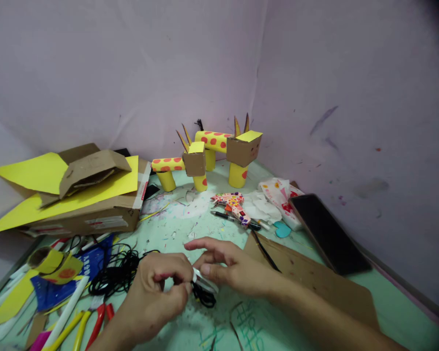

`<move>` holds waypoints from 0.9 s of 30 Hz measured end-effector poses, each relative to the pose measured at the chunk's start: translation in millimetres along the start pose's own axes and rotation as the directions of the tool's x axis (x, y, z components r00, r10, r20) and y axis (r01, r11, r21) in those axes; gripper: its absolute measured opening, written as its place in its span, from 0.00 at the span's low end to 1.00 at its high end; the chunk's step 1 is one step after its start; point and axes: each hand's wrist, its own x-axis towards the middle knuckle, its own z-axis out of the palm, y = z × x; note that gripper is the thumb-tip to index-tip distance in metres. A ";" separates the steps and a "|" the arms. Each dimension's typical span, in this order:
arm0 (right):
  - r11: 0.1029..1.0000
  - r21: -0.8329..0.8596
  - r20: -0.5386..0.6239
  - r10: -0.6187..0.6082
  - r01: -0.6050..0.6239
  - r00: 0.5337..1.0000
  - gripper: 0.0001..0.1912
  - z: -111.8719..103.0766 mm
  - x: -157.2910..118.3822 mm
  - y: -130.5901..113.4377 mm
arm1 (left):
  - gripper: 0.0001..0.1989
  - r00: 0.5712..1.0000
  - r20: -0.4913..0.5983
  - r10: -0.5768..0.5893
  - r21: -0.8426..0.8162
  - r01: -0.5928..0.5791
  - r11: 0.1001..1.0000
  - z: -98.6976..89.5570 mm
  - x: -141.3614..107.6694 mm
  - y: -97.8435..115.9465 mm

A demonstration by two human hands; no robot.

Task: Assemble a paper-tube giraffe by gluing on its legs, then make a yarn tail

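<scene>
In the head view, my left hand (161, 287) is closed, thumb and index finger pinched at a small looped bundle of black cord (205, 295). My right hand (225, 265) faces it, thumb and fingers against a small white flat piece (209, 283) that the cord appears to be wound around. My right index finger is stretched out over the top. Part of the bundle is hidden behind my left fingers. Just left of my left hand lies a tangle of black cord (113, 273).
Two yellow spotted paper animals (168, 164) (214, 141) stand at the back. Left are a cardboard box (128, 222), yellow card (32, 173), a spotted tube (64, 273) and coloured handles (97, 321). Right lie a hot-glue gun (234, 204), pen (223, 217), cardboard sheet (314, 292) and phone-like slab (329, 234).
</scene>
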 end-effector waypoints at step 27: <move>0.824 -0.494 0.062 -0.283 0.276 0.957 0.32 -7.6 -8.6 -15.8 | 0.10 0.976 0.002 0.218 0.241 -0.212 0.947 3.2 3.2 18.4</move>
